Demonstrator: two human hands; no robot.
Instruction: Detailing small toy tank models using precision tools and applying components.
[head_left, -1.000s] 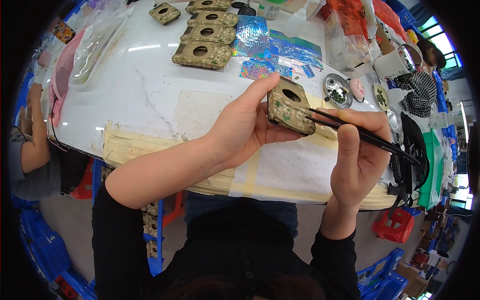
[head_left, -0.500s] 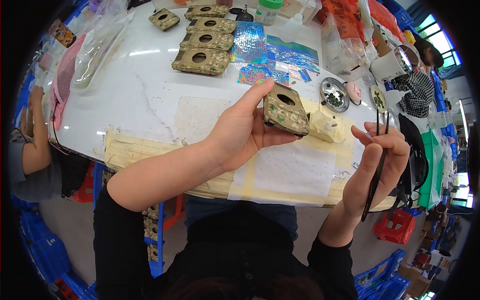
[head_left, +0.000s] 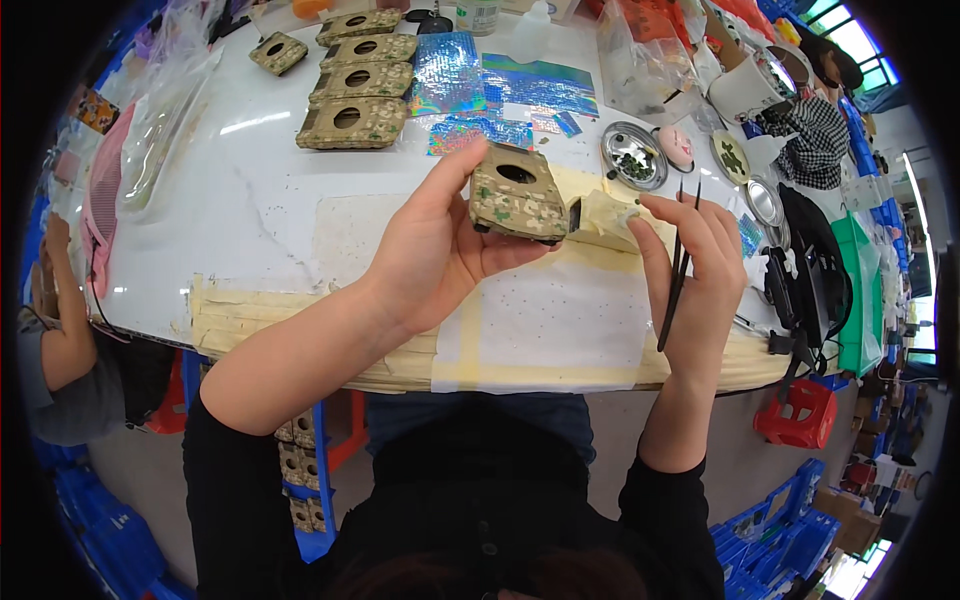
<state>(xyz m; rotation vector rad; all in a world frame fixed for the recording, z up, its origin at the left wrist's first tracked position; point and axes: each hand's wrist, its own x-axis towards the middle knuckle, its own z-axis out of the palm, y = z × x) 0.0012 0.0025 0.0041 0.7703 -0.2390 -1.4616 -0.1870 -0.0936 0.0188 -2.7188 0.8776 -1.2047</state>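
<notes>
My left hand (head_left: 425,245) is closed around a camouflage-painted toy tank hull (head_left: 517,198), thumb on its near-left edge and fingers beneath. A round hole shows in the hull's top. To its right, my right hand (head_left: 705,255) holds black tweezers (head_left: 674,290) tucked against the fingers, their tips pointing away from me. The thumb and forefinger of that hand come close together, with a tiny dark bit at the fingertips that I cannot make out clearly. Just beyond these fingertips stands a block wrapped in cream tape (head_left: 600,222), with a small gap between hull and fingertips.
Several similar hulls (head_left: 352,122) stand in a row at the back left, beside shiny holographic sheets (head_left: 450,75). A round metal dish (head_left: 634,172) holds small green parts. White paper (head_left: 560,335) is taped at the table's front edge. Another person's arm (head_left: 65,300) is at far left.
My right hand has moved left, closer to the hull, and its thumb and forefinger have drawn together. The tweezers now lie lower in the hand. The whole view has shifted slightly.
</notes>
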